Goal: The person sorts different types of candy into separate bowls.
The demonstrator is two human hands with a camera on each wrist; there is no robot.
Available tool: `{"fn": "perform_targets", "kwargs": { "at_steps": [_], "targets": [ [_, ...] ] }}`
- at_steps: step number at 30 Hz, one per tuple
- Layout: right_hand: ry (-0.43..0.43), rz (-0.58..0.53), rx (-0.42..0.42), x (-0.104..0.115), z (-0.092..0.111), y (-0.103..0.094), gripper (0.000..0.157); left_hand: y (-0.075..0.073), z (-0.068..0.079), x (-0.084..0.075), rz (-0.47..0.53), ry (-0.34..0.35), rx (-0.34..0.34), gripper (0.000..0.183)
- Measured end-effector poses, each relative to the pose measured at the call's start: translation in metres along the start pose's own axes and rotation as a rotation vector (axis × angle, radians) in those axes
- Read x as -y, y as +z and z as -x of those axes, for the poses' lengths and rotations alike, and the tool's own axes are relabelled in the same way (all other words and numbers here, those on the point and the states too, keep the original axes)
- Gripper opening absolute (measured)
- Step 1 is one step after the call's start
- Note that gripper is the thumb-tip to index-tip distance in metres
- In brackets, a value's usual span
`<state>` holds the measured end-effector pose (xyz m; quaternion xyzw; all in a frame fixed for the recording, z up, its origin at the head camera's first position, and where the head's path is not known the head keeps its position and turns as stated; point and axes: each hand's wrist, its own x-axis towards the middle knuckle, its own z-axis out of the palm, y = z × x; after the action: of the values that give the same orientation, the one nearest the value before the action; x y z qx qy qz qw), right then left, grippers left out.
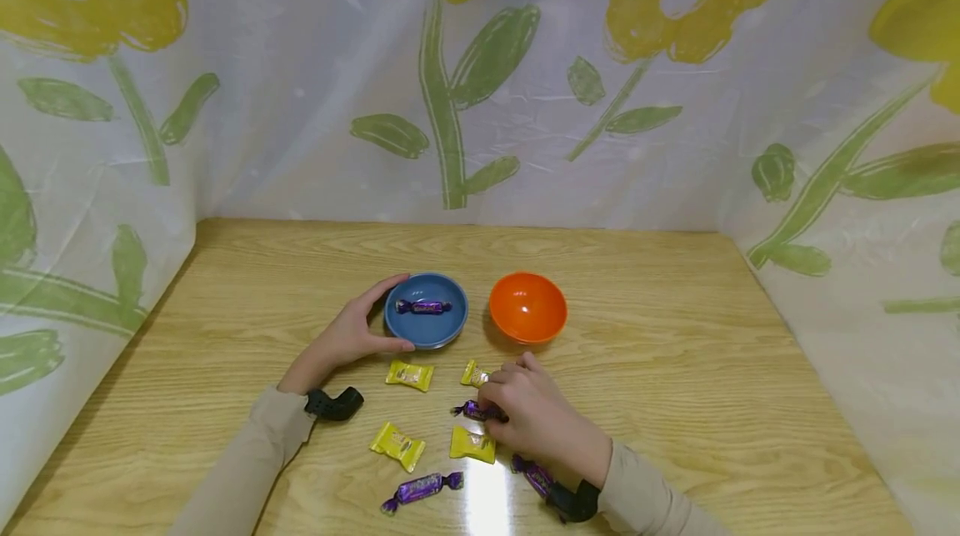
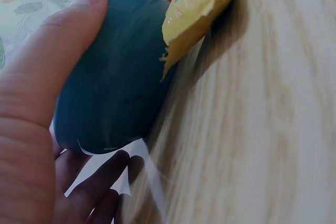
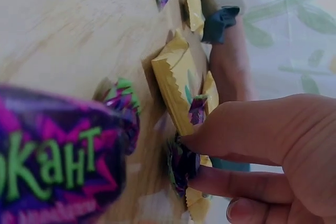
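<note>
A round, glossy blue bowl (image 1: 427,334) is standing upright on the desk (image 1: 637,303), left fingers (image 1: 384,288) holding its side; one purple twist-wrapped candy (image 1: 424,308) is lying crosswise inside. A second purple candy (image 1: 471,410) is showing near the bowl, below its right side in the head view, right fingers (image 3: 239,183) pinching its partly hidden body.

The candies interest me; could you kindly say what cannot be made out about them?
Head view: the right hand hides one end of its pinched purple candy.
Head view: print on the yellow candies is too small.
Right wrist view: the left edge crops the nearest purple candy.
</note>
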<state>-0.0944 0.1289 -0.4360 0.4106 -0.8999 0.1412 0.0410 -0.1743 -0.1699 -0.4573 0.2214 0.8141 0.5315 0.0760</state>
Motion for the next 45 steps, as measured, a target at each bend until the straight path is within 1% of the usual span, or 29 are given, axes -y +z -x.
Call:
{"fn": "perform_targets", "kwargs": {
  "at_steps": [3, 7, 13, 17, 21, 25, 26, 32, 33, 36, 39, 45],
  "targets": [
    [0.002, -0.012, -0.026, -0.002, 0.0, -0.003, 0.014, 0.0, 0.0, 0.0, -0.001, 0.004, -0.003, 0.097],
    [-0.002, 0.006, -0.058, -0.006, -0.002, -0.01, 0.015, 0.0, 0.0, 0.002, -0.002, 0.008, -0.004, 0.098],
    [-0.008, 0.016, -0.064, -0.007, -0.011, -0.027, 0.019, -0.001, 0.0, 0.004, -0.008, 0.003, -0.003, 0.098],
    [-0.022, 0.012, -0.079, -0.007, -0.024, -0.041, 0.017, -0.001, 0.0, 0.003, -0.009, -0.004, -0.006, 0.098],
    [-0.032, -0.008, -0.1, -0.009, -0.04, -0.054, 0.013, -0.001, 0.0, 0.001, -0.012, 0.004, -0.007, 0.097],
    [-0.036, -0.04, -0.105, -0.013, -0.057, -0.062, 0.008, -0.001, -0.002, 0.004, -0.013, 0.015, -0.009, 0.097],
    [-0.038, -0.047, -0.103, -0.014, -0.062, -0.062, 0.008, -0.001, -0.002, 0.007, -0.012, 0.015, -0.01, 0.098],
    [-0.043, -0.058, -0.08, -0.02, -0.091, -0.058, 0.008, 0.002, -0.007, 0.034, -0.015, 0.01, -0.014, 0.101],
    [-0.043, -0.06, -0.076, -0.021, -0.096, -0.057, 0.008, 0.002, -0.008, 0.037, -0.011, 0.012, -0.014, 0.101],
    [-0.027, -0.058, -0.056, -0.024, -0.109, -0.049, 0.008, 0.002, -0.008, 0.04, 0.0, 0.018, -0.012, 0.1],
    [0.001, -0.046, -0.025, -0.027, -0.121, -0.036, 0.007, 0.002, -0.007, 0.039, 0.004, 0.02, -0.007, 0.099],
    [0.033, 0.003, 0.057, -0.031, -0.135, -0.009, 0.005, 0.002, -0.007, 0.04, -0.007, 0.023, 0.001, 0.098]
  ]
}}
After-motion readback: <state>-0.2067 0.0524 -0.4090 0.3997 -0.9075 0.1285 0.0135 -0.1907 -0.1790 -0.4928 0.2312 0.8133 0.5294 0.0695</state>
